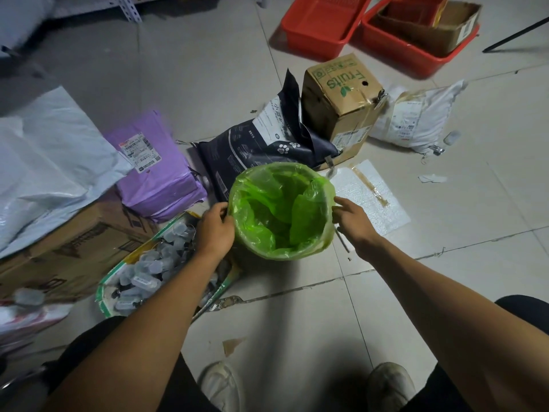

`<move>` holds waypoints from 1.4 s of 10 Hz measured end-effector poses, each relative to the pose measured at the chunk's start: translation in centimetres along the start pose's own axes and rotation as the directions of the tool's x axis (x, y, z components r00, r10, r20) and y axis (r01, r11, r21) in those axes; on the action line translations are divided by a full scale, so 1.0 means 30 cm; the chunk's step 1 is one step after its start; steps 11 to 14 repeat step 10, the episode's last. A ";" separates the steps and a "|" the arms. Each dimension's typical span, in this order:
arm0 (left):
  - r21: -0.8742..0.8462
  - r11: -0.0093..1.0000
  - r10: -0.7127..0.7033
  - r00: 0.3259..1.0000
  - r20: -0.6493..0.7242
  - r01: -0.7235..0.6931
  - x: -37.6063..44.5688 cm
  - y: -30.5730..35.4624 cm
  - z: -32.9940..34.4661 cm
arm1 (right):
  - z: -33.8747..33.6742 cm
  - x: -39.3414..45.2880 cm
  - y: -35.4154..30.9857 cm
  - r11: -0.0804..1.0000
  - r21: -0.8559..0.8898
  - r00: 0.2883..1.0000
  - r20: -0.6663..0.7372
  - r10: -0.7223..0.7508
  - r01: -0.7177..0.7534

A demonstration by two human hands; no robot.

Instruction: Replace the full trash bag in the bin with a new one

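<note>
A round bin stands on the tiled floor, lined with a translucent green trash bag [279,215] whose edge is folded over the rim; the bin's own wall is hidden by the bag. The bag looks hollow inside, with only loose folds of plastic. My left hand [215,227] is at the left side of the rim, fingers curled on the folded bag edge. My right hand [352,218] is at the right side of the rim, its fingertips pinching the bag edge there.
A dark pet-food bag [261,144] and a "Fruits" carton [341,99] stand behind the bin. A purple parcel [154,171] and a sack of small plastic bottles [145,272] lie left. White foam sheet [371,197] lies right. Red baskets [320,19] sit far back.
</note>
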State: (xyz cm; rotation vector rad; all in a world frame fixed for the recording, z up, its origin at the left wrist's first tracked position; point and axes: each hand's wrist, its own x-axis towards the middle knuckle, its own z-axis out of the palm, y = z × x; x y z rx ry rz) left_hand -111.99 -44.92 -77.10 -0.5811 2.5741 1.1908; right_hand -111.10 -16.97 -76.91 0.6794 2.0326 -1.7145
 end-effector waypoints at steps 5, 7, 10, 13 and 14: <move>0.076 0.993 -0.101 0.975 0.199 0.088 0.007 0.039 0.001 | 0.062 -0.003 -0.018 0.991 -0.116 0.997 0.029 0.076 -0.072; 0.389 0.921 0.005 0.999 0.053 -0.025 0.017 0.047 -0.049 | 0.053 -0.018 -0.062 0.857 -0.500 0.981 -0.068 -0.181 0.123; 0.610 0.766 0.173 0.979 0.108 -0.203 -0.098 0.227 -0.187 | 0.031 -0.172 -0.225 0.453 -0.857 0.950 0.116 -0.290 0.243; 0.610 0.766 0.173 0.979 0.108 -0.203 -0.098 0.227 -0.187 | 0.031 -0.172 -0.225 0.453 -0.857 0.950 0.116 -0.290 0.243; 0.610 0.766 0.173 0.979 0.108 -0.203 -0.098 0.227 -0.187 | 0.031 -0.172 -0.225 0.453 -0.857 0.950 0.116 -0.290 0.243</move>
